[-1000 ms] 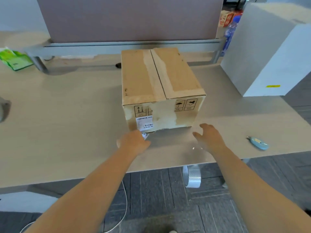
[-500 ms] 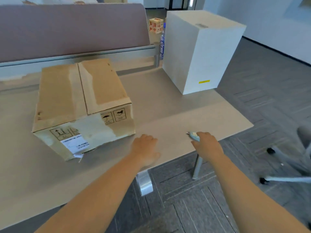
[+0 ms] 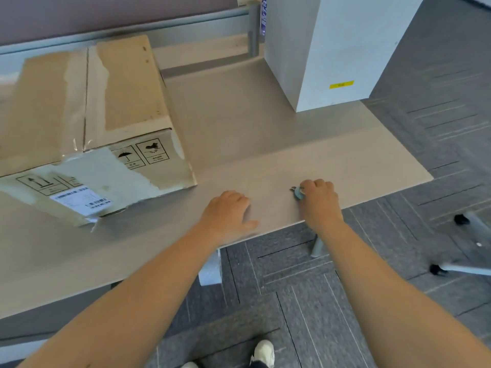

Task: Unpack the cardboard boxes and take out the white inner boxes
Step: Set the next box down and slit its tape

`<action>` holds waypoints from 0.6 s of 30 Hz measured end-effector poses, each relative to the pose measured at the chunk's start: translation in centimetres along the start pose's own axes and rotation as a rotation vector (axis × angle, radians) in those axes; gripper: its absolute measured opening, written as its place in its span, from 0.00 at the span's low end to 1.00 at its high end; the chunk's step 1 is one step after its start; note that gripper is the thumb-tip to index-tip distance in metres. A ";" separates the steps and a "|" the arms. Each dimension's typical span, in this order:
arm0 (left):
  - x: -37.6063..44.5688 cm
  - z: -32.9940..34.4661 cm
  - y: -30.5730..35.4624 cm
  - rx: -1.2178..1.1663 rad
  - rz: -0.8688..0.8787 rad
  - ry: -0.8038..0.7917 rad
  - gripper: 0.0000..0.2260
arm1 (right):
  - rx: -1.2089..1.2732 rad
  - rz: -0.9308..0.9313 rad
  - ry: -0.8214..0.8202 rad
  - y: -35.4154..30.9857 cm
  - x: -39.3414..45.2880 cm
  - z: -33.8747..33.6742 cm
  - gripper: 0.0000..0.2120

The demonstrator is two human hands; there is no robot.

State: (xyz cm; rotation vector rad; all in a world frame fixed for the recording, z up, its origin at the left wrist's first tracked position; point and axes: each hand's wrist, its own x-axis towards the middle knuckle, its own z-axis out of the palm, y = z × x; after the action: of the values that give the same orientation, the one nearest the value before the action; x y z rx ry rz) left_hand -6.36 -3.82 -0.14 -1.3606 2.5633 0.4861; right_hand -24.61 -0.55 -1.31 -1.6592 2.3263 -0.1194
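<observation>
My right hand [image 3: 320, 201] curls around the blue box cutter [image 3: 298, 193] on the desk [image 3: 265, 144]; my left hand [image 3: 228, 212] rests loosely, holding nothing. The taped cardboard box [image 3: 87, 128] sits far left, the white box [image 3: 329, 46] back right.

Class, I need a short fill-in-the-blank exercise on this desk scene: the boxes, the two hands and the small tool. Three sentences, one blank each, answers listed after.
1. The right hand curls round a small blue ____ near the desk's front edge.
2. The left hand rests on the desk and holds ____.
3. The top flaps of the cardboard box are sealed with clear ____.

Answers: box cutter; nothing; tape
</observation>
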 end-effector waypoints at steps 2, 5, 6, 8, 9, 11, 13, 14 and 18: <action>-0.3 -0.4 0.1 -0.008 -0.006 0.009 0.23 | 0.076 0.018 0.006 -0.2 -0.3 -0.2 0.17; -1.1 -2.0 0.2 -0.015 -0.002 0.033 0.24 | 0.217 0.007 0.013 -1.2 -0.6 -1.7 0.20; -1.4 -2.7 0.1 -0.017 -0.001 0.043 0.25 | 0.267 0.002 0.019 -1.7 -0.8 -2.4 0.19; -2.2 -4.2 -0.2 -0.019 -0.005 0.071 0.26 | 0.339 -0.018 0.028 -2.7 -0.9 -4.0 0.19; -2.6 -5.1 -0.4 -0.012 -0.006 0.093 0.26 | 0.363 -0.027 0.027 -3.2 -1.0 -4.8 0.19; -3.5 -6.7 -1.0 0.007 -0.010 0.143 0.25 | 0.400 -0.044 0.013 -4.5 -1.0 -6.2 0.20; -4.6 -8.4 -1.8 0.010 -0.026 0.203 0.24 | 0.432 -0.065 0.022 -6.1 -1.1 -7.5 0.21; -5.2 -9.2 -2.3 0.007 -0.031 0.235 0.24 | 0.456 -0.074 0.036 -7.0 -1.1 -8.1 0.21; -7.7 -12.2 -5.1 -0.031 -0.067 0.319 0.26 | 0.556 -0.145 0.072 -11.7 -1.2 -9.9 0.16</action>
State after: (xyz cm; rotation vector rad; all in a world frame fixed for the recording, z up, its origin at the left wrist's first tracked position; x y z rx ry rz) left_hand 1.90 -5.15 12.63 -1.6471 2.7533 0.3202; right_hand -16.22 -4.27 11.04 -1.5383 1.9619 -0.7875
